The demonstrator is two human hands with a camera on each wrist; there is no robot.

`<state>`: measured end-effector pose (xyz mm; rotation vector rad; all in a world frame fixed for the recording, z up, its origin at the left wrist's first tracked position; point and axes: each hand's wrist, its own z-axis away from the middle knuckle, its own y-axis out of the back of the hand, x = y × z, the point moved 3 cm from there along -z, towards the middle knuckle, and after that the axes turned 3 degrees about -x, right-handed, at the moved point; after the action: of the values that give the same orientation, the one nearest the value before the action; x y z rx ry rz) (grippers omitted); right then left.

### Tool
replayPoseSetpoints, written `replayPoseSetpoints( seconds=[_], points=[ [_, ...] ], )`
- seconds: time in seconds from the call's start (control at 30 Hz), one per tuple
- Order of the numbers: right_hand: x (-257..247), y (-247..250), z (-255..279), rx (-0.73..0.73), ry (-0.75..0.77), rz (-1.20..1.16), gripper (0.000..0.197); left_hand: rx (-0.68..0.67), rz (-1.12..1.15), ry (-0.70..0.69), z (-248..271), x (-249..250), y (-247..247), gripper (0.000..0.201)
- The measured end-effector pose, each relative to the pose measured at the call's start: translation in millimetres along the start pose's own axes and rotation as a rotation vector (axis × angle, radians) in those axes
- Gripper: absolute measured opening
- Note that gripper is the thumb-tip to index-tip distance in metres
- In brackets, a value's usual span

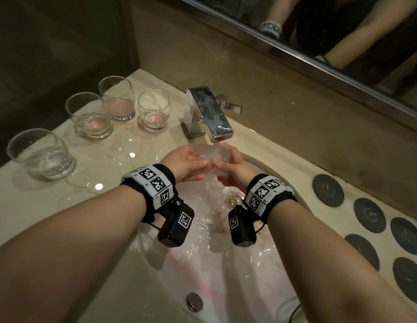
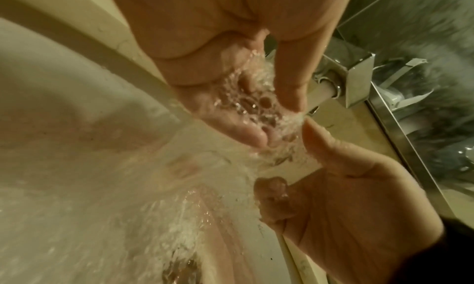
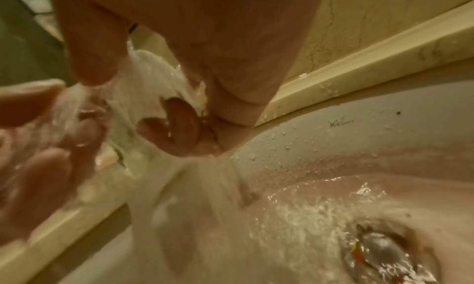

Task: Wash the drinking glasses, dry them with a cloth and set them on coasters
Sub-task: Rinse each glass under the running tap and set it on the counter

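Observation:
A clear drinking glass [image 1: 214, 153] sits under the running stream from the chrome faucet [image 1: 210, 113], its outline blurred by water. My left hand [image 1: 203, 159] grips it from the left and my right hand [image 1: 224, 164] from the right, over the sink [image 1: 226, 287]. In the left wrist view, water froths between the thumb and fingers of my left hand [image 2: 275, 123]. My right hand [image 3: 134, 96] shows its fingers curled under the stream. Several more glasses stand on the left counter, three with pink residue [image 1: 91, 115] and one with clear water [image 1: 39, 155]. Several dark round coasters [image 1: 328, 191] lie at the right.
Water runs down the basin to the drain [image 3: 379, 247]. The marble counter [image 1: 28, 206] around the glasses is wet. A mirror [image 1: 319, 43] runs along the back wall behind the faucet. No cloth is in view.

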<state>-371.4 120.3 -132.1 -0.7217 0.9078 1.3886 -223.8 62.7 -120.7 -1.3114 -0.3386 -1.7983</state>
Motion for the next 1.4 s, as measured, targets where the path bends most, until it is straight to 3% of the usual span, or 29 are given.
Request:
replayPoseSetpoints(
  seconds=[0.1, 0.17, 0.23, 0.3, 0.4, 0.5, 0.57, 0.7, 0.77, 0.83, 1.0, 1.1, 1.17, 1.27, 1.4],
  points=[
    [0.0, 2.4, 2.2, 0.009, -0.072, -0.023, 0.045, -0.105, -0.026, 0.001, 4.1, -1.0, -4.6, 0.041],
    [-3.6, 1.5, 4.0, 0.017, -0.137, 0.067, 0.06, -0.111, -0.056, 0.007, 5.6, -2.5, -5.9, 0.039],
    [-2.1, 0.1, 3.7, 0.012, -0.152, 0.03, 0.065, -0.083, -0.088, 0.011, 4.4, -3.0, -5.2, 0.03],
    [1.2, 0.1, 4.0, 0.003, -0.112, -0.07, 0.047, -0.024, -0.049, 0.023, 3.2, -2.2, -3.1, 0.016],
    [9.1, 4.1, 2.0, 0.022, -0.08, -0.039, 0.071, -0.003, 0.008, 0.042, 1.2, -1.4, -1.7, 0.004],
    [2.5, 4.1, 1.6, 0.11, -0.113, 0.134, 0.08, -0.015, -0.015, 0.056, 2.7, -2.7, -2.2, 0.023],
    [-2.7, 4.8, 1.9, 0.114, -0.147, 0.213, 0.08, -0.034, -0.056, 0.066, 3.7, -4.9, -2.7, 0.024],
    [0.0, 0.3, 9.1, 0.011, -0.129, -0.032, 0.055, -0.029, -0.042, 0.079, 3.5, -6.7, 1.4, 0.015],
    [3.2, 2.2, 9.7, 0.032, -0.108, 0.022, 0.074, 0.005, 0.009, 0.1, 4.2, -10.0, 4.8, 0.014],
    [-0.5, 3.7, 6.2, 0.113, -0.045, 0.18, 0.084, 0.048, 0.015, 0.131, 6.6, -14.9, 5.4, 0.023],
    [-14.7, 1.0, 0.3, 0.193, 0.085, 0.523, 0.08, 0.147, -0.083, 0.305, 7.9, -25.0, 11.4, 0.074],
    [-19.3, -2.5, 0.9, 0.195, 0.11, 0.637, 0.082, 0.153, -0.026, 0.337, 6.3, -26.6, 10.2, 0.083],
    [-20.7, -3.1, -0.2, 0.202, 0.104, 0.669, 0.082, 0.158, -0.006, 0.33, 4.7, -28.8, 8.1, 0.079],
    [-18.4, 0.0, -1.2, 0.234, 0.076, 0.615, 0.081, 0.142, -0.015, 0.292, 1.2, -29.7, 8.5, 0.055],
    [-14.6, 3.6, 0.5, 0.247, -0.019, 0.339, 0.071, 0.108, 0.07, 0.182, -2.5, -20.6, 15.4, 0.045]
  ],
)
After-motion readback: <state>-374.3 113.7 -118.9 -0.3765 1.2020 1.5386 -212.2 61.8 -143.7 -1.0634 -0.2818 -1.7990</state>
